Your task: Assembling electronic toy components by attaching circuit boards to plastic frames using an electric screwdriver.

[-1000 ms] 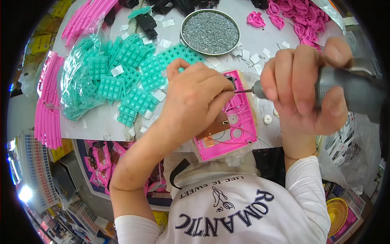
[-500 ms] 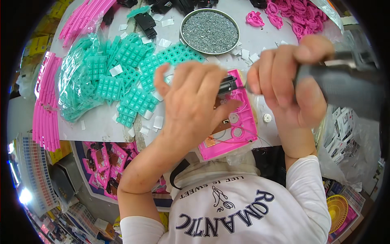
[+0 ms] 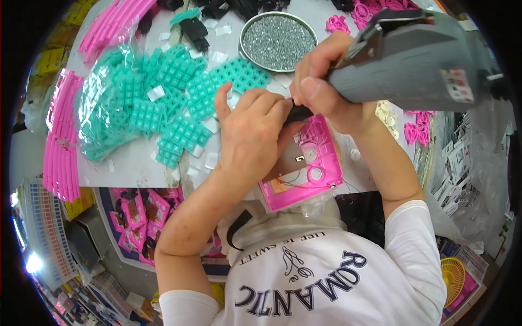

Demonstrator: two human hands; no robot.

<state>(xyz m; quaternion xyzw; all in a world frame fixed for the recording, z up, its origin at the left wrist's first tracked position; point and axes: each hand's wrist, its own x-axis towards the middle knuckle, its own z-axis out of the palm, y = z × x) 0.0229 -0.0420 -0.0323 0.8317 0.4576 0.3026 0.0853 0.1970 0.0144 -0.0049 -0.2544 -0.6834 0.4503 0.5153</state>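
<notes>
Head view from where I'm watching: the pink rectangular plastic housing (image 3: 304, 174) lies flat at the table edge just below both hands, long axis running away from the body. My left hand (image 3: 253, 136) presses down on its top-left part, fingers curled, so it's nearer. The right hand (image 3: 326, 89) is wrapped tight round the grey electric screwdriver (image 3: 418, 60), tip angled down-left. The bit and screw are hidden between the hands.

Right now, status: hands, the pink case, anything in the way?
Left hand pressing down on pink case. Right hand gripping grey driver, tip at the case's top edge. Teal keypads and screw dish close by, not blocking.
</notes>
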